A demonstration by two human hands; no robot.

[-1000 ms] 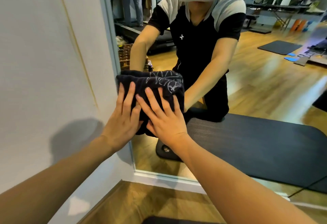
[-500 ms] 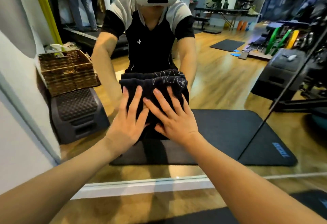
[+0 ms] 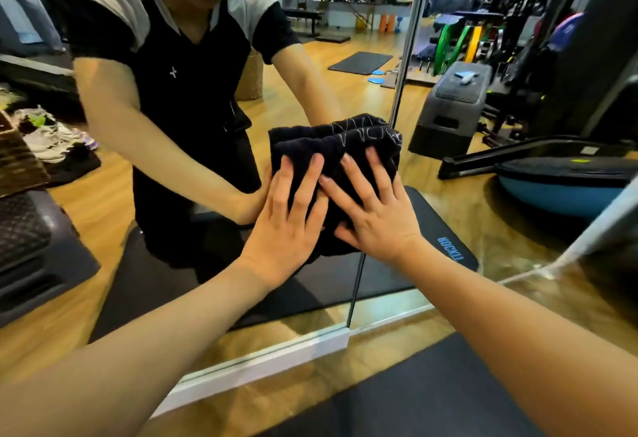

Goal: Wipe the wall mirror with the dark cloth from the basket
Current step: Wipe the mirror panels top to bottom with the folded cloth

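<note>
A folded dark cloth (image 3: 331,146) with pale line markings is pressed flat against the wall mirror (image 3: 345,67). My left hand (image 3: 288,226) and my right hand (image 3: 376,215) lie side by side on the cloth with fingers spread, pushing it onto the glass. The cloth sits right at a vertical seam (image 3: 404,56) between two mirror panels. The wicker basket (image 3: 17,163) shows only as a reflection at the far left edge. The lower part of the cloth is hidden under my palms.
A white baseboard (image 3: 262,364) runs under the mirror above the wooden floor. A dark mat (image 3: 431,398) lies below my right arm. Reflected in the glass are a person wearing a headset, a black step block (image 3: 31,250), a blue balance dome (image 3: 566,191) and gym gear.
Both hands slid the cloth rightward across the mirror, from the left frame edge to the seam between panels. The view followed, and the white wall left the frame.
</note>
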